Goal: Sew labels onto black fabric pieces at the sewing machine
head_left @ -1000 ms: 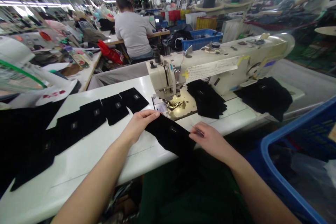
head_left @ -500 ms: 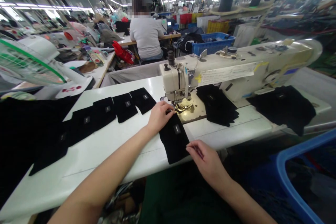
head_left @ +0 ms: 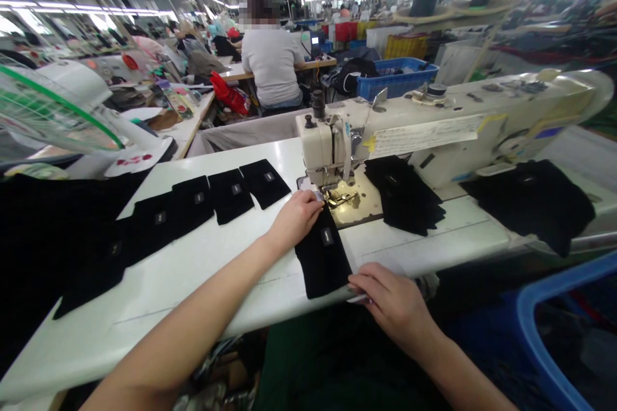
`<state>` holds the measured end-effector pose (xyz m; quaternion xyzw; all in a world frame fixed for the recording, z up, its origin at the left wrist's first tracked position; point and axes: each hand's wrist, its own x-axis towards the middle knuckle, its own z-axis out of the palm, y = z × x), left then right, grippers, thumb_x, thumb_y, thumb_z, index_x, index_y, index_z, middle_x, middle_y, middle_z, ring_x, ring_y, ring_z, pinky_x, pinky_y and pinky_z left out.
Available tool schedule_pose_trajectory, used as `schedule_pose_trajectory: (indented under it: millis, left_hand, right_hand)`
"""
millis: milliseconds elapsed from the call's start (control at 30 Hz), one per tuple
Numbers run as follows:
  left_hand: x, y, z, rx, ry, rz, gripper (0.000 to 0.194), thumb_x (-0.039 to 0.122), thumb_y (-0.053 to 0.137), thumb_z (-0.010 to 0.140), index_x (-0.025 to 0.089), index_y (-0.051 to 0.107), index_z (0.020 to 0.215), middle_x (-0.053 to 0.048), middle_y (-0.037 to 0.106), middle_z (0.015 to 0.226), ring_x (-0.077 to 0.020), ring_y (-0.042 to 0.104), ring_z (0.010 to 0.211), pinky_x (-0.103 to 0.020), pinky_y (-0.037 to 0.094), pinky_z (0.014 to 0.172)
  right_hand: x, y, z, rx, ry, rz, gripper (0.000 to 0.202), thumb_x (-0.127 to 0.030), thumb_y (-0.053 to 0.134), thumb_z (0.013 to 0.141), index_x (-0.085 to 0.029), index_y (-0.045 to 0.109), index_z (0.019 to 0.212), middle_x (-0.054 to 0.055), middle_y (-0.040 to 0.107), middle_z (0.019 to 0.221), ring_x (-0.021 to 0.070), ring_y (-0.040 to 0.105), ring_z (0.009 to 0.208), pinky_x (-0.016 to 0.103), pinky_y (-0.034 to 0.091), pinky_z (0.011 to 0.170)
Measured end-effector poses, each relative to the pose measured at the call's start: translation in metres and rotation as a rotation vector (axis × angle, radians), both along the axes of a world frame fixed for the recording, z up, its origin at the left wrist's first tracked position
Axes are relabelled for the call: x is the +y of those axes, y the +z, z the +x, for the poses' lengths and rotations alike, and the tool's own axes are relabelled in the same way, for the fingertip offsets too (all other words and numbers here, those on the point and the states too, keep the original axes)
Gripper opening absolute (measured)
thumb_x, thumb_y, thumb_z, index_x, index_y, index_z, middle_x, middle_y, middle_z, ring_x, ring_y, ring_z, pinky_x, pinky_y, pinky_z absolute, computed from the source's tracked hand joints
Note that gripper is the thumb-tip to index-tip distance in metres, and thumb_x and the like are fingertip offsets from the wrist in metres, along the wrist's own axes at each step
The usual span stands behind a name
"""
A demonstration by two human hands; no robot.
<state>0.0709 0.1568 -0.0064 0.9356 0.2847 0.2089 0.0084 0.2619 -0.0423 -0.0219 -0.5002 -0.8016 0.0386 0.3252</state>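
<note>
A black fabric piece with a small dark label lies on the white table, its far end by the presser foot of the sewing machine. My left hand is closed, pinching that far end just left of the foot. At the near right corner of the fabric is my right hand, fingers curled closed. A small, thin, pale metal-looking tool sticks out beneath its fingers; most of it is hidden in the palm.
Several labelled black pieces lie in a row on the left. Black piles rest beside the needle area and farther right. A blue basket stands at lower right, a fan at left. A person sits ahead.
My right hand has turned slightly and shifted a little right, and the pale tool now shows below its fingers. My left hand stays at the fabric's far end. The view has shifted slightly.
</note>
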Motion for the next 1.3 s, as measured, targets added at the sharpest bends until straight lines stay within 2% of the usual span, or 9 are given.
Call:
schedule_pose_trajectory:
  millis: [133,300,467,700,933,1300]
  left_hand:
    - [0.006,-0.001,0.002,-0.039,-0.016,-0.029,0.018,0.017,0.056,0.095,0.014,0.074,0.097,-0.011,0.064,0.094,-0.0223,0.059,0.088,-0.036,0.052,0.081]
    - [0.011,-0.004,0.002,-0.105,-0.017,-0.073,0.018,0.018,0.059,0.094,0.015,0.075,0.100,-0.011,0.065,0.096,-0.0223,0.061,0.089,-0.038,0.054,0.083]
    - [0.014,-0.004,0.002,-0.137,-0.030,-0.107,0.020,0.020,0.057,0.095,0.015,0.075,0.100,-0.011,0.065,0.097,-0.0213,0.061,0.089,-0.038,0.054,0.084]
    - [0.012,-0.003,0.002,-0.088,0.003,-0.059,0.020,0.020,0.057,0.095,0.017,0.075,0.100,-0.010,0.065,0.098,-0.0226,0.058,0.091,-0.039,0.052,0.084]
    - [0.012,-0.006,0.000,-0.124,0.007,-0.084,0.019,0.019,0.058,0.094,0.018,0.075,0.104,-0.009,0.065,0.100,-0.0221,0.059,0.092,-0.038,0.051,0.085]
    - [0.014,0.001,0.000,0.003,0.044,-0.027,0.022,0.021,0.053,0.097,0.018,0.073,0.107,-0.010,0.062,0.098,-0.0231,0.056,0.090,-0.038,0.052,0.082]
  right_hand:
    - [0.003,0.001,-0.002,-0.026,0.010,-0.059,0.021,-0.008,0.048,0.092,-0.017,0.064,0.103,0.005,0.067,0.088,0.0168,0.061,0.067,0.028,0.044,0.057]
    - [0.004,0.001,-0.002,-0.022,-0.001,-0.112,0.027,-0.004,0.048,0.088,-0.017,0.061,0.107,0.007,0.067,0.096,0.0172,0.062,0.069,0.028,0.045,0.059]
    - [0.004,0.002,-0.003,-0.018,-0.011,-0.168,0.026,-0.004,0.054,0.085,-0.018,0.061,0.105,0.006,0.065,0.095,0.0178,0.063,0.072,0.028,0.047,0.060]
    - [0.005,0.002,-0.004,-0.028,-0.018,-0.184,0.027,-0.004,0.057,0.083,-0.019,0.061,0.105,0.004,0.065,0.094,0.0173,0.062,0.073,0.028,0.046,0.061]
    - [0.006,0.002,-0.003,-0.058,0.002,-0.177,0.031,-0.002,0.063,0.079,-0.018,0.061,0.106,0.004,0.064,0.092,0.0179,0.062,0.072,0.028,0.045,0.060]
    - [0.014,0.011,-0.004,-0.114,0.012,-0.240,0.022,-0.007,0.065,0.083,-0.020,0.061,0.100,0.002,0.064,0.092,0.0166,0.060,0.073,0.027,0.042,0.060]
